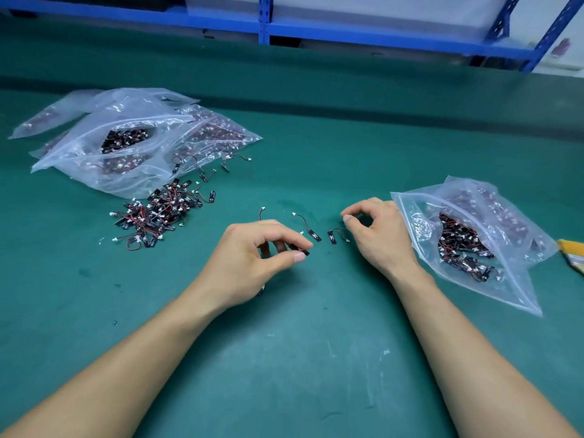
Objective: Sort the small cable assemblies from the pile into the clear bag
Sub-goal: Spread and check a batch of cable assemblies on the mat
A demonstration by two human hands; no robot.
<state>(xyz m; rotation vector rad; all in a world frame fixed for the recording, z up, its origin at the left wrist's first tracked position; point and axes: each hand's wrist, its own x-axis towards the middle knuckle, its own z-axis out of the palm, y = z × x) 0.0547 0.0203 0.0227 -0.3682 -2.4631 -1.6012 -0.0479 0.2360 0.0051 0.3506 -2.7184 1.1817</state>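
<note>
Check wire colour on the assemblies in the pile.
Mostly red in the pile, with black strips and white connectors; head view shows it best.

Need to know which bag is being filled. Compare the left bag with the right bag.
The left bag tops a heap of bags at the far left; the right bag lies beside the right hand. The loose pile lies against the left bag; no pile lies by the right bag. Both are clear, open, holding black-and-red assemblies.

We worked at a teal-green surface (pixel 316 358), scuffed pale nearer us than the right hand (pixel 376 238). Well beyond the left hand (pixel 252 260) stood blue metal shelving (pixel 347 34), a pale wall (pixel 531 22) behind its right end.
</note>
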